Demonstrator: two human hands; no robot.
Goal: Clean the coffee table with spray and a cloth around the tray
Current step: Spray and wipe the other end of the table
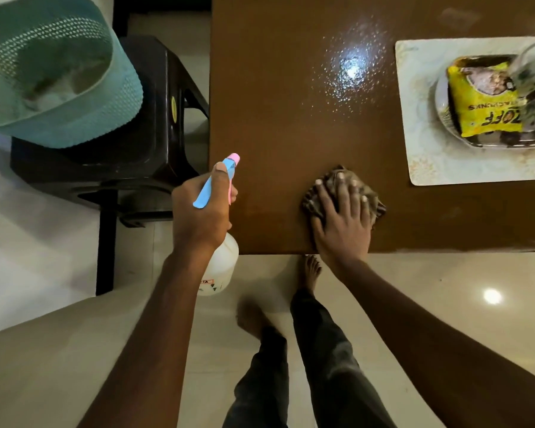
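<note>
I see the brown worktop [275, 103] with the tray [445, 168] at its right; my wipe could nudge it. The wet patch [351, 67] may streak. My right hand [342, 217] presses spread on the cloth [374, 202]; left hand [203, 208] grips the spray bottle [221, 264], which could drip

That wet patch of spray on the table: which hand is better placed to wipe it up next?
Probably the right hand: it presses the cloth flat on the table, below the wet patch. The left hand grips the spray bottle.
</note>
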